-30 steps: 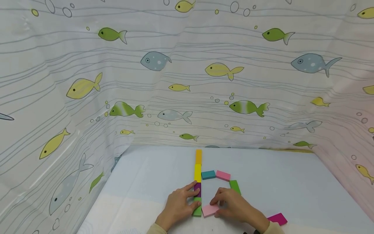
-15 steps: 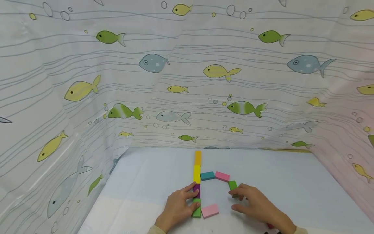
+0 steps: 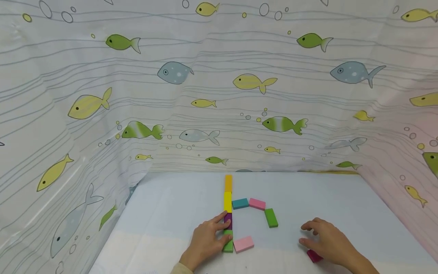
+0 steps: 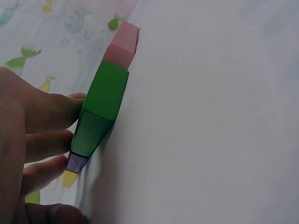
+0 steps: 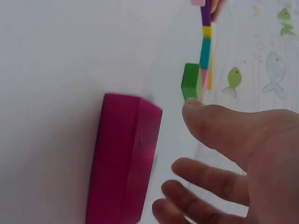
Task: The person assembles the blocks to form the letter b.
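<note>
My left hand rests its fingertips on a row of wooden blocks, touching the purple block and the near green block. Above these in the row lie a yellow block and an orange block. A light pink block sits beside the row's lower end. My right hand hovers with loosely bent, spread fingers over a magenta block, partly hidden under it. The right wrist view shows that magenta block apart from the fingers.
A teal block, a darker pink block and another green block curve rightward from the row. Fish-patterned sheets enclose the pale tabletop at the back and sides.
My right hand has let go of the light pink block and moved right, past the curved green block, to the magenta block. My left hand stays on the row. The view has shifted slightly.
</note>
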A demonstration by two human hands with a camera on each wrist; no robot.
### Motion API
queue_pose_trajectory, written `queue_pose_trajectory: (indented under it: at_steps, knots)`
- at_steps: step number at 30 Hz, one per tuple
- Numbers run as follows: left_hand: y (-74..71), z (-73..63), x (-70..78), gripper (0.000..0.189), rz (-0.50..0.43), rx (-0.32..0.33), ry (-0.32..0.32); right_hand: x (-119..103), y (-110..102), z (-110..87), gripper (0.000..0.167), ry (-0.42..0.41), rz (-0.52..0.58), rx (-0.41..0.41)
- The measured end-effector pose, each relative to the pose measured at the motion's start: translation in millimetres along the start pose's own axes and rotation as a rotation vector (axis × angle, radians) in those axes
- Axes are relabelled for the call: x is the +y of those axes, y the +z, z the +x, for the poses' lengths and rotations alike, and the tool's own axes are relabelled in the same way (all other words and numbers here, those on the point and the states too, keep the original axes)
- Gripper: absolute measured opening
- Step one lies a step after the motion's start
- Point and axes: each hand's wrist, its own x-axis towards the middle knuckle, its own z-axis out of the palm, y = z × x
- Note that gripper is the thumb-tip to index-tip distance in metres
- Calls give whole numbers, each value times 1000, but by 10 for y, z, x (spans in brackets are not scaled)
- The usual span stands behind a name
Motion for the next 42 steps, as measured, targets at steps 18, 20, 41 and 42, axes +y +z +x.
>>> queue_pose_trajectory:
  at_steps: [18,20,41,42]
  knots:
    - [3,11,-16,48,7,5,-7,-10,6,-177,57,247,-4,-81]
    - [8,9,-17,48,5,3,-4,-53,36,-166,57,268,22,-84]
    - [-3,13,3,48,4,-16,-27,-466,226,64,68,287,115,-76]
    - [-8,11,7,48,5,-18,-29,-456,224,47,68,292,120,-80]
